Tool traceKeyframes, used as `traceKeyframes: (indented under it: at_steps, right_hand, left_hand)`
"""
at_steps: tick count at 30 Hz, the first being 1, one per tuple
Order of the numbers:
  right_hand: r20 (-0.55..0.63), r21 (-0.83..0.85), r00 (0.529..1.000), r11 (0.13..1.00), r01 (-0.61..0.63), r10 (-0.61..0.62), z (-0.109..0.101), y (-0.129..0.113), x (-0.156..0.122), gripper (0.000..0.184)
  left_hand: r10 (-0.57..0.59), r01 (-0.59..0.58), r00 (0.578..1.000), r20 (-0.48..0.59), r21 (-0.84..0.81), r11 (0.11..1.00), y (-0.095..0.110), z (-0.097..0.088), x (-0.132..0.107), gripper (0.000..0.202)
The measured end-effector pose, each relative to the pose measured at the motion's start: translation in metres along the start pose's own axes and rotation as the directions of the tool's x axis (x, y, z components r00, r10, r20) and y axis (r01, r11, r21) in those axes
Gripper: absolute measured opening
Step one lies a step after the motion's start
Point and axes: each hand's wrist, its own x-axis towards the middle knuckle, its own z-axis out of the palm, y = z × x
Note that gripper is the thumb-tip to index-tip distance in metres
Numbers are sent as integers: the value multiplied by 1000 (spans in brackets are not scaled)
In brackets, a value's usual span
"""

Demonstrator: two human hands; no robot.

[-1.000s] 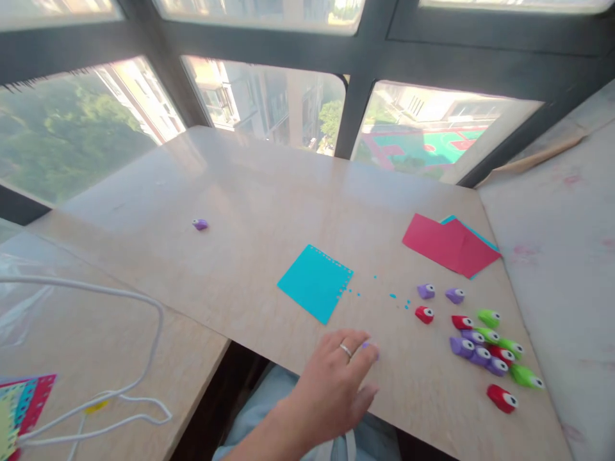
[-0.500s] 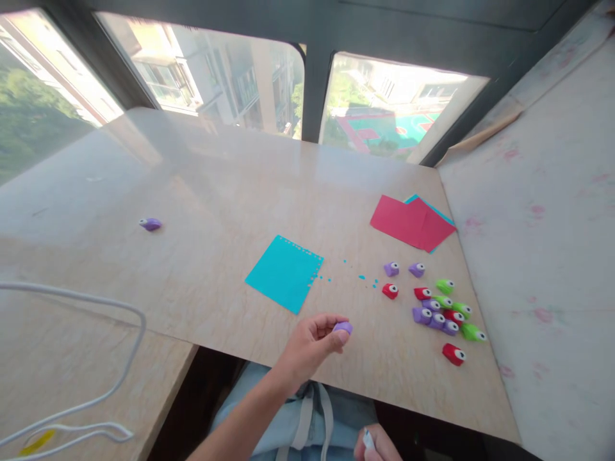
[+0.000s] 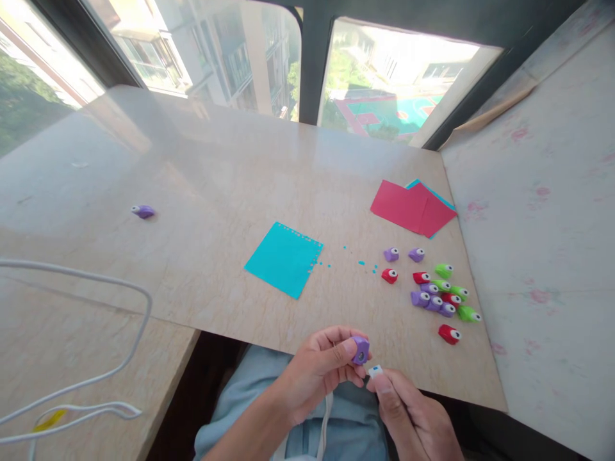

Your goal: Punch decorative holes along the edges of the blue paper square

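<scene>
Between the fingers and thumb of my left hand is a small purple craft paper punch, its underside turned partly toward me. My right hand comes in from the lower right, closed on a small white plastic piece with a blue spot on it. This white piece is just below and right of the punch; whether they touch I cannot tell. Beyond my hands lies a square of blue paper, with small holes along its upper right edges. Tiny blue paper cutouts are scattered to its right.
Several purple, red and green punches are grouped at the table's right. Red paper sheets overlap blue ones behind them. One purple punch sits far left. A white cable loops at the left. Windows and a papered wall border the table.
My right hand has risen from the lap with the white piece to beside my left hand. My left hand has turned the purple punch and brought it closer to me. The view has tilted down.
</scene>
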Motion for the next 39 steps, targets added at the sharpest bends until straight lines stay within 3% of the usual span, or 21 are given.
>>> traceKeyframes:
  at_steps: [3, 9, 25, 34, 39]
  right_hand:
    - [71, -49, 995, 996, 72, -69, -2, 2, 2, 32]
    - [-2, -167, 988, 974, 153, -156, -1, 7, 2, 29]
    - [-23, -423, 952, 866, 266, -304, 8, 5, -1, 40]
    - [130, -254, 983, 954, 157, -127, 2, 5, -5, 35]
    - [55, -171, 994, 980, 104, -96, 0, 12, -10, 34]
  left_hand:
    - [0, 0, 1000, -4, -9, 1000, -6, 1, -1, 40]
    - [-6, 8, 999, -39, 57, 998, -13, 1, -2, 43]
    - [8, 15, 991, -137, 163, 986, -21, -4, -5, 51]
    - [12, 20, 986, -165, 193, 981, -20, -10, -7, 51]
    - [-6, 32, 989, -146, 179, 983, -20, -14, -8, 51]
